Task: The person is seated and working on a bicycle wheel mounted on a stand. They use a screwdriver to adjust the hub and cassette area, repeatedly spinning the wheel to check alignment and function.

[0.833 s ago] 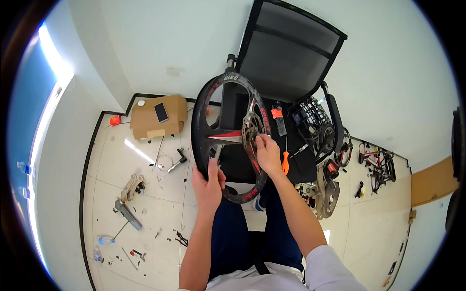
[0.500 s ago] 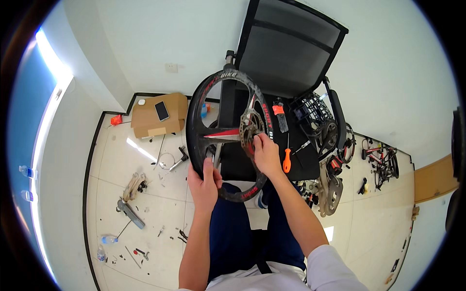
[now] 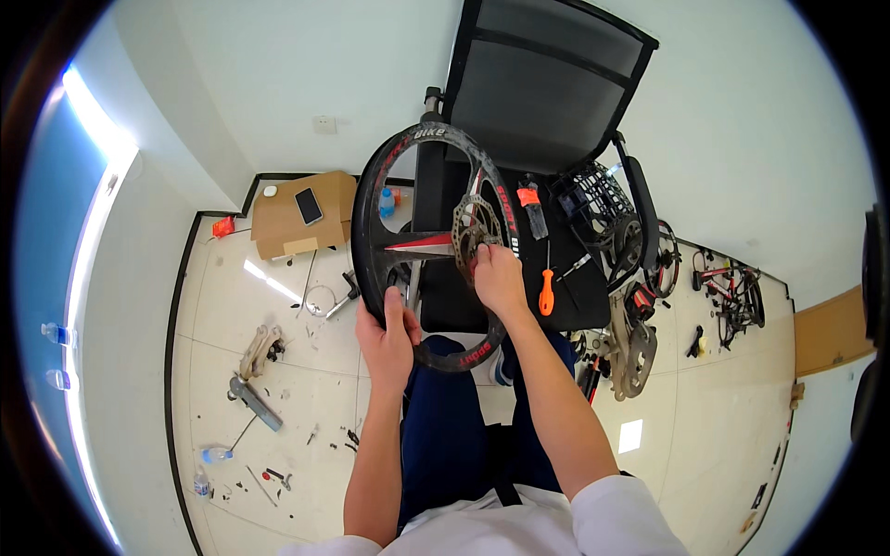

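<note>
A small black bike wheel [image 3: 368, 241] with red-marked spokes stands upright and slightly tilted in front of me, over the front of a chair seat. My left hand [image 3: 385, 345] is closed round its lower left rim, thumb on the near side. At the centre a perforated metal brake disc [image 3: 460, 230] surrounds the hub. My right hand [image 3: 499, 281] has its fingers pinched at that hub; its fingertips are partly hidden, so any small part between them does not show. To the right on the seat lies an orange-handled screwdriver [image 3: 547, 295].
The black office chair [image 3: 547, 97] also bears a dark tool with an orange wrap [image 3: 530, 204] and a plastic basket [image 3: 593, 206]. A phone [image 3: 309, 206] rests on a cardboard box [image 3: 273, 229]. Bike parts [image 3: 732, 301] and a grey metal part [image 3: 252, 405] lie on the floor.
The whole view has shifted slightly. My right hand has turned a little at the hub, its fingers now curled closer to the centre. My left hand keeps its hold on the rim.
</note>
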Motion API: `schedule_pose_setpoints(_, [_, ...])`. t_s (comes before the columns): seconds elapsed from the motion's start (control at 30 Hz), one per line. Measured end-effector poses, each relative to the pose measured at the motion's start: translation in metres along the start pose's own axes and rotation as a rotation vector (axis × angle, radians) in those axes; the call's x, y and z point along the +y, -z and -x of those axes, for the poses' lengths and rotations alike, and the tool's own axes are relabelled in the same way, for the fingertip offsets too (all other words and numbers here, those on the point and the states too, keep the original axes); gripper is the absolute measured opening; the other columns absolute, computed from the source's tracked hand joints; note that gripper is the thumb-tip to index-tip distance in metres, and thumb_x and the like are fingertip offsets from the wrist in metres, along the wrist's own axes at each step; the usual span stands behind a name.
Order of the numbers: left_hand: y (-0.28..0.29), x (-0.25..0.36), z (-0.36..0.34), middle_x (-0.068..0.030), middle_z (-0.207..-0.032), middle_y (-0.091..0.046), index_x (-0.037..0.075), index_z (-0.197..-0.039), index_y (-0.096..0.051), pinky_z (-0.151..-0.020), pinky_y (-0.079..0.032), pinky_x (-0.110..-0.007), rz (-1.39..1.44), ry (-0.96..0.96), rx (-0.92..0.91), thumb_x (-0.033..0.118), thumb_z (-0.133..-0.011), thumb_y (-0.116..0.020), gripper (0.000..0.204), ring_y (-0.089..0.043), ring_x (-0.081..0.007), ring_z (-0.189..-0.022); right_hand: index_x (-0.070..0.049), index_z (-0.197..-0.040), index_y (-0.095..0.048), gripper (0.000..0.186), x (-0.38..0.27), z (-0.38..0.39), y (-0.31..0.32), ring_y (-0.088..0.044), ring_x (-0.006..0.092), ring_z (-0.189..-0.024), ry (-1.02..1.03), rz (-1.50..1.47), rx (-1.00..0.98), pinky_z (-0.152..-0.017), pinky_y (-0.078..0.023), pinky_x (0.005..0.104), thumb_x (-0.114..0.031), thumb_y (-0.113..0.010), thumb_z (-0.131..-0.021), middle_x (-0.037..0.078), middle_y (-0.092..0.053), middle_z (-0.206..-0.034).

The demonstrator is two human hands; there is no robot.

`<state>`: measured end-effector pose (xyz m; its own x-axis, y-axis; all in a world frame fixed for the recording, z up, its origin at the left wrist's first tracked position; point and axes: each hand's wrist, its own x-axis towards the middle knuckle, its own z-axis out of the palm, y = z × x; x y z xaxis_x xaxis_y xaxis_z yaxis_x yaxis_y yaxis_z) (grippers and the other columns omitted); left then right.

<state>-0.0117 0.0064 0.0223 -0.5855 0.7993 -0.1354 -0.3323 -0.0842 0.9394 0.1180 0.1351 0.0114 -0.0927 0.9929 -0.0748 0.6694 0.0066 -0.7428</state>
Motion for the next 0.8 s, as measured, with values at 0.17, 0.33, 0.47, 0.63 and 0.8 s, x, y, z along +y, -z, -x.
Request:
schedule_pose_setpoints(0.17, [0.001, 0.0, -0.001, -0.0018, -0.058, -0.05, 0.005, -0.093, -0.048, -0.042, -0.036, -0.023, -0.002, 0.013, 0.016, 0.029, -0.101, -0.053, 0.026, -0.045, -0.0083, -0.045, 0.008, -0.088, -0.063, 0.035, -0.028, -0.003, 0.019, -0.061, 0.0496, -0.089, -0.333, -0.188, -0.186, -0.081, -0.047, 0.0531, -0.021, -0.046, -0.097, 0.031, -0.064, -0.088])
schedule_pose_setpoints(0.33, [0.002, -0.002, -0.005, -0.002, -0.059, -0.051, 0.005, -0.093, -0.048, -0.041, -0.035, -0.023, 0.039, 0.024, 0.001, 0.03, -0.1, -0.054, 0.027, -0.046, -0.0088, -0.044, 0.006, -0.095, -0.059, 0.032, 0.016, -0.013, 0.008, -0.061, 0.0515, -0.082, 0.247, 0.162, -0.051, -0.074, -0.048, 0.0563, -0.023, -0.045, -0.099, 0.033, -0.063, -0.085])
schedule_pose_setpoints(0.47, [0.004, -0.002, -0.002, -0.0047, -0.062, -0.05, 0.005, -0.094, -0.045, -0.043, -0.038, -0.025, 0.034, 0.063, -0.015, 0.032, -0.1, -0.055, 0.029, -0.045, -0.0108, -0.046, 0.0, -0.1, -0.051, 0.025, 0.018, -0.015, 0.031, -0.062, 0.0484, -0.077, 0.429, 0.38, -0.2, -0.07, -0.05, 0.0564, -0.024, -0.045, -0.1, 0.029, -0.063, -0.076])
schedule_pose_setpoints(0.63, [0.002, -0.002, -0.003, -0.0042, -0.061, -0.049, 0.005, -0.094, -0.045, -0.043, -0.038, -0.025, 0.034, 0.041, -0.014, 0.03, -0.101, -0.054, 0.027, -0.045, -0.0109, -0.045, -0.001, -0.097, -0.049, 0.023, 0.022, -0.022, 0.058, -0.063, 0.0447, -0.071, 0.564, 0.478, -0.231, -0.065, -0.05, 0.0541, -0.023, -0.047, -0.099, 0.027, -0.062, -0.07])
schedule_pose_setpoints(0.8, [0.007, -0.004, -0.003, -0.0022, -0.06, -0.051, 0.005, -0.095, -0.048, -0.041, -0.036, -0.023, 0.028, 0.018, 0.008, 0.028, -0.101, -0.053, 0.024, -0.046, -0.0086, -0.044, -0.007, -0.083, -0.045, 0.027, 0.005, -0.001, 0.051, -0.021, 0.0069, -0.043, -0.388, -0.72, -0.535, -0.037, -0.018, 0.0237, -0.023, -0.037, -0.103, -0.005, -0.027, -0.057])
